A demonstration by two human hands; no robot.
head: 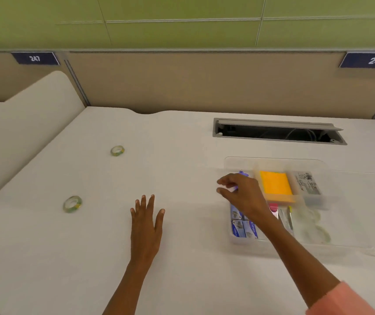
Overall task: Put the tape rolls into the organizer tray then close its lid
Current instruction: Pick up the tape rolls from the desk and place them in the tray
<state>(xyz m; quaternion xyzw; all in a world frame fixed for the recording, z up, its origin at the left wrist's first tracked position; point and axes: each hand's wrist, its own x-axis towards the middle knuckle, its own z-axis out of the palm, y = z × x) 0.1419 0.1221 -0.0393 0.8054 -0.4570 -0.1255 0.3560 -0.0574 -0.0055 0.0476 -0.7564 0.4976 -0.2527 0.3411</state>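
A white desk (182, 137) meets a beige partition (182, 83) under a green wall (182, 19).

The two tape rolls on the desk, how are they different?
The far roll lies toward the back of the desk; the near roll sits closer and further left. The near roll looks bigger, likely only because it's closer. Both are clear with green-yellow print, lying flat, untouched, outside the tray.

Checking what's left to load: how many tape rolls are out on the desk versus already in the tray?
Tape rolls loose on the desk: 2, the far roll and the near roll
Tape rolls in the organizer tray: at least 2, blurred
Total: at least 4
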